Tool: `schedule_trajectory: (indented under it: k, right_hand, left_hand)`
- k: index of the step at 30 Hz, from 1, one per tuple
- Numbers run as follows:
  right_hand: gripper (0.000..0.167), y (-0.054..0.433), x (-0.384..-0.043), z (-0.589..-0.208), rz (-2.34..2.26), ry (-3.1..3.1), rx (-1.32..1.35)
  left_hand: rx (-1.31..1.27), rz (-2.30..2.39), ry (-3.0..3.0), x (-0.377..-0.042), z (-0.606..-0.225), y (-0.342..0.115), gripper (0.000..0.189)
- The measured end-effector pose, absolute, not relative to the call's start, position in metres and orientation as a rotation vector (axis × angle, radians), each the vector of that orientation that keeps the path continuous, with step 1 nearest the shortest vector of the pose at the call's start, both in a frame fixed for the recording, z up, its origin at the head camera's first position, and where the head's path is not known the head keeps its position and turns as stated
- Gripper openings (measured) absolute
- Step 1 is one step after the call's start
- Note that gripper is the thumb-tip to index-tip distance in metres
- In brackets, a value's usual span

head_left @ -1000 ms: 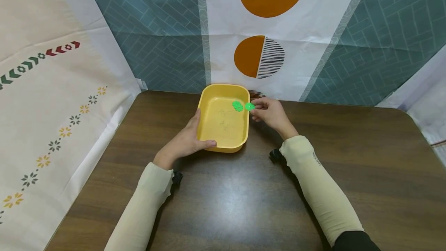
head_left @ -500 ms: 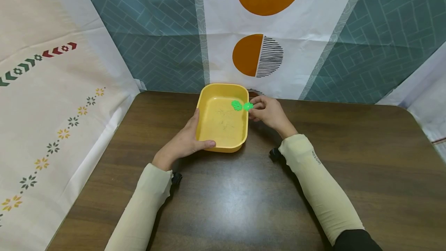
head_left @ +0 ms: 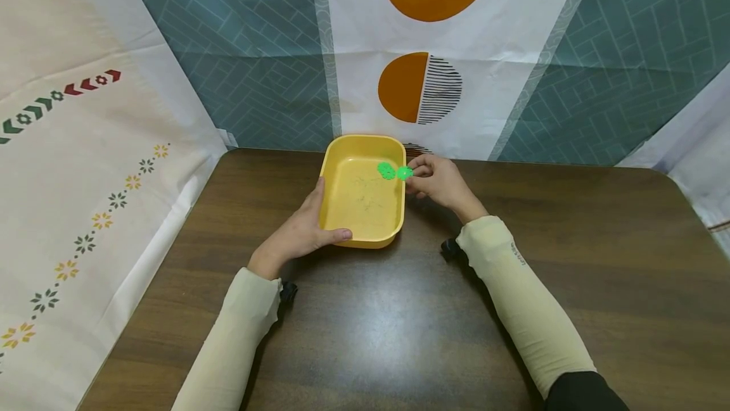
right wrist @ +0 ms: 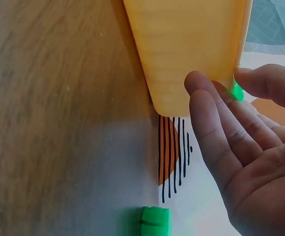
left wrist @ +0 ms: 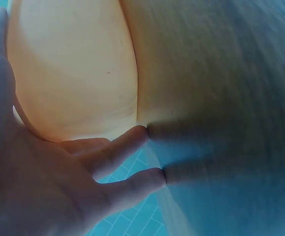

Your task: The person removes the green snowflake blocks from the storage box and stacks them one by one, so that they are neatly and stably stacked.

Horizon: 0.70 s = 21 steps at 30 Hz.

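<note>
A yellow plastic tub (head_left: 365, 208) stands on the wooden table near its back edge. My left hand (head_left: 293, 237) holds the tub at its near left corner, thumb over the near rim and fingers along the left outer wall. In the left wrist view, two fingertips (left wrist: 141, 132) reach down to the tabletop. At the right rim, my right hand (head_left: 441, 183) pinches a small round bright-green piece (head_left: 404, 173) between thumb and fingers; the right wrist view shows only a sliver of it at the rim. Beside it, a green flower-like piece (head_left: 386, 171) shows inside the tub.
In the right wrist view, a green ribbed object (right wrist: 155, 221) lies near the back cloth, past the tub. A patterned curtain (head_left: 268, 56) hangs right behind the table (head_left: 513, 303). A cream cloth (head_left: 114, 164) hangs along the left side.
The head view has shifted slightly. Both hands and the tub keep nearly the same places, with the right hand still pinching the round green piece at the rim.
</note>
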State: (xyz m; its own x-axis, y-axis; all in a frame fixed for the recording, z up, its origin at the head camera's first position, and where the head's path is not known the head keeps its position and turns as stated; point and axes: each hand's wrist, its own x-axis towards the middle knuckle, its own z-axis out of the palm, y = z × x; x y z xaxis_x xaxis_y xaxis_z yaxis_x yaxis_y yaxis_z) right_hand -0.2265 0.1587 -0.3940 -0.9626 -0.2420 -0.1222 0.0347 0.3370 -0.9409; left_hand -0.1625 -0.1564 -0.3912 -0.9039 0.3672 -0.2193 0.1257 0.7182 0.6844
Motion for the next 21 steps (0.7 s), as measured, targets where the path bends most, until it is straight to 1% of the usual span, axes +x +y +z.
schedule_trajectory:
  k: [4, 16, 21]
  right_hand:
    - [0.033, 0.1591, -0.227, -0.3929, -1.669, 2.35, -0.19]
    - [0.029, 0.1611, -0.2258, -0.3906, -1.621, 2.405, -0.197]
    - [0.029, 0.1688, -0.2263, -0.3882, -1.581, 2.45, -0.201]
  left_hand:
    - [0.387, 0.993, 2.585, -0.1623, -0.3915, -0.1563, 0.13]
    - [0.39, 1.006, 2.578, -0.1628, -0.3912, -0.1559, 0.132]
    - [0.391, 1.011, 2.58, -0.1632, -0.3917, -0.1561, 0.13]
